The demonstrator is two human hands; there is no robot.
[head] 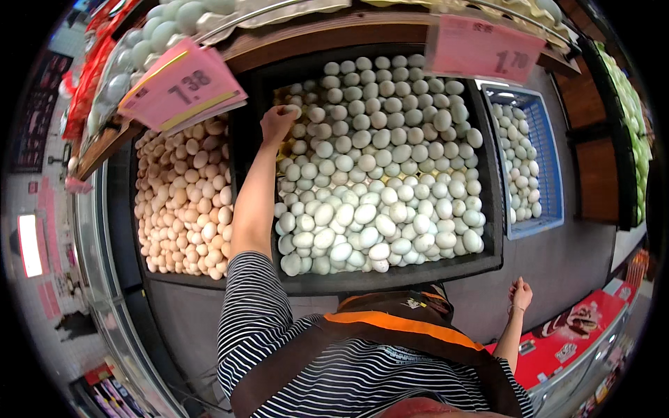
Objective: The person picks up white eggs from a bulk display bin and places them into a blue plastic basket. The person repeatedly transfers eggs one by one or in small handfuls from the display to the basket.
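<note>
My left hand [279, 124] reaches to the far left part of a black display bin [491, 209]. Its fingertips are closed on a pale egg [293, 111]. Many pale bluish-green eggs fill the bin, in rows at the back and heaped loosely at the front [385, 224]. Parts of yellowish egg trays [284, 151] show beneath some of them. My right hand [520, 293] hangs at the right, away from the bin, with its fingers curled; whether anything is in it is not clear.
Brown eggs [183, 209] fill a compartment at the left. A blue plastic basket [549, 172] with pale eggs stands at the right. Overhead, a wooden shelf [324, 32] bears more eggs, with pink price signs [183, 86] hanging low. A red-topped counter [580, 334] stands at the lower right.
</note>
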